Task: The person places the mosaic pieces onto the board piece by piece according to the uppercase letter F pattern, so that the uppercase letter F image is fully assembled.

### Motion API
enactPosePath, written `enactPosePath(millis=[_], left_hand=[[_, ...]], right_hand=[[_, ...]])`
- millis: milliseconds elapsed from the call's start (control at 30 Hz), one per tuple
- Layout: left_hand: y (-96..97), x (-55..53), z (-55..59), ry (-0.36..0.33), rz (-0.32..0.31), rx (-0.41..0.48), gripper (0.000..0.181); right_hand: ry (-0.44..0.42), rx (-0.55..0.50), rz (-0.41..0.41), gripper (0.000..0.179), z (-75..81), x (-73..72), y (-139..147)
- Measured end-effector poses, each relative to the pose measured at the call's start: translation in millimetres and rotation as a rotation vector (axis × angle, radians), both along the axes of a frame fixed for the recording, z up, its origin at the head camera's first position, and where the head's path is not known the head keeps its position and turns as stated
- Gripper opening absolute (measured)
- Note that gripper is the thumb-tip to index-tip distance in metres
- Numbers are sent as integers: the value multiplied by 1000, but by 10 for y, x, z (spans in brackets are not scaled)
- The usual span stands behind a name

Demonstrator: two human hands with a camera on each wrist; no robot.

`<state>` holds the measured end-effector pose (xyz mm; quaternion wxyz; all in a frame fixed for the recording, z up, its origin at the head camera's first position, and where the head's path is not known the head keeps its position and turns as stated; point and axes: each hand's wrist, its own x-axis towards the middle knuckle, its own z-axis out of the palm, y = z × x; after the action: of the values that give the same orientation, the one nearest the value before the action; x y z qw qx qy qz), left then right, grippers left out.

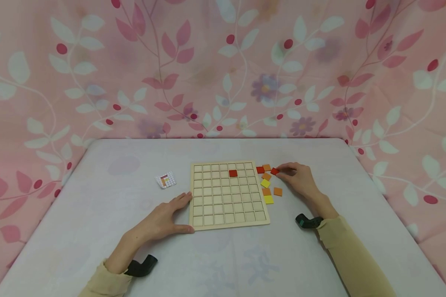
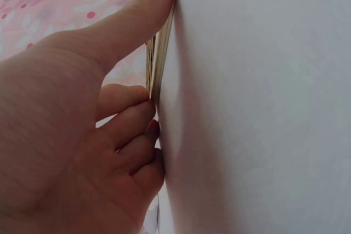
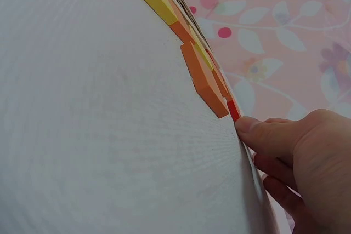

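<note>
The right hand (image 1: 299, 180) pinches a flat red square tile (image 1: 274, 170) between thumb and fingertips, low over the white table (image 1: 96, 206), apparently by its edges for a precise grip. The left hand (image 1: 157, 221), thumb and fingers spread and gripping nothing, touches the near-left corner and left edge of a pale wooden grid board (image 1: 227, 199), presumably to steady it. One red square tile (image 1: 233, 173) sits in a cell, ahead and right of the left hand. Between the right hand and the board lie loose tiles, including an orange square tile (image 1: 266, 176) and a yellow square tile (image 1: 265, 183); these obstruct low sideways travel. A small white printed grid card (image 1: 165, 180) lies beyond the left hand, unobstructed.
</note>
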<state>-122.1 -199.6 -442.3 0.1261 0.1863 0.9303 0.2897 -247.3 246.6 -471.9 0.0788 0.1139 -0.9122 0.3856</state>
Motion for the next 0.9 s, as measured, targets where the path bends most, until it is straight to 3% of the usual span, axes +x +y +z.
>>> enactPosePath(millis=[900], left_hand=[[5, 11, 19, -14, -7, 2, 100]], right_hand=[[28, -8, 0, 27, 7, 16, 2]])
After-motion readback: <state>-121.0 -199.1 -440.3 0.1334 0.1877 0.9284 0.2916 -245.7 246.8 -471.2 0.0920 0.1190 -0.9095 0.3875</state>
